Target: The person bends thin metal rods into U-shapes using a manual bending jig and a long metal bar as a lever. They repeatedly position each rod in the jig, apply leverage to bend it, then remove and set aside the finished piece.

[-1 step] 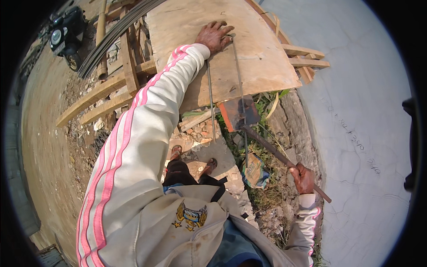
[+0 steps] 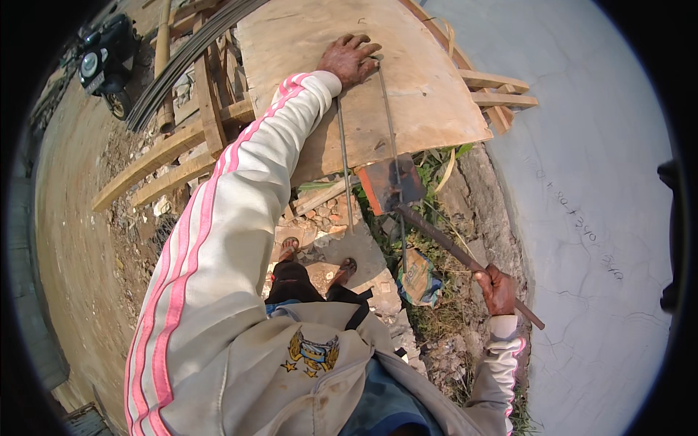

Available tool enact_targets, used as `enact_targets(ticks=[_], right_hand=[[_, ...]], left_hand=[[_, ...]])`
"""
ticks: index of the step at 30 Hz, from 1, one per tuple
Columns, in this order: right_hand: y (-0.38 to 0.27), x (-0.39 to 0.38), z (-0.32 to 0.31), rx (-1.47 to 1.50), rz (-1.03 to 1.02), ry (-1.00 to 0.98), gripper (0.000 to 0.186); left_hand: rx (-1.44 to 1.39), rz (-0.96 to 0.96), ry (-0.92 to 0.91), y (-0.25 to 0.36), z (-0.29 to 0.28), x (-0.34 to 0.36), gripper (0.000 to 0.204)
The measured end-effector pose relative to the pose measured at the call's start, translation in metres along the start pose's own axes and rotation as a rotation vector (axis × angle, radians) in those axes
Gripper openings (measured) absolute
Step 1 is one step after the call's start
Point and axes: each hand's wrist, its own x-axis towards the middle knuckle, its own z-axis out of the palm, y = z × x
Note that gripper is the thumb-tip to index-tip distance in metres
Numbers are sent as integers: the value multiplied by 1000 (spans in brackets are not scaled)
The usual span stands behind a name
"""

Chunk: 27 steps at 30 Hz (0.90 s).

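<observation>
My left hand [image 2: 351,60] rests on a plywood sheet [image 2: 432,80], fingers spread, palm down over thin steel rods. One steel rod [image 2: 388,109] runs from beside its thumb toward me, across a dark metal plate with an orange edge [image 2: 371,192]. Another length of rod [image 2: 344,142] comes out from under my left wrist, roughly parallel; whether the two join is hidden by the hand. My right hand [image 2: 499,289] is closed around a rusty metal bar [image 2: 445,243] near its outer end. The bar's far end meets the rod at the plate.
On the left are wooden beams [image 2: 169,149] and a bundle of steel rods [image 2: 178,62], with a parked motorbike [image 2: 107,64] beyond. A grey wall [image 2: 582,182] rises close on the right. Rubble, weeds and a crumpled sack [image 2: 417,278] lie below, near my feet [image 2: 346,270].
The bar's outer end has shifted very slightly to the right. Both hands otherwise stay in place, and the rods look unchanged.
</observation>
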Motion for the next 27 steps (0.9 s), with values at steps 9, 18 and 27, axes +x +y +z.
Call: enact_targets(ticks=[9, 18, 27], right_hand=[[-41, -46, 27, 90, 237, 49, 64], [-149, -118, 84, 337, 609, 175, 53], [-233, -132, 102, 163, 813, 280, 65]], left_hand=[[-4, 3, -147, -8, 3, 8, 50], [60, -69, -263, 5, -7, 9, 48], [4, -81, -321, 7, -13, 11, 45]])
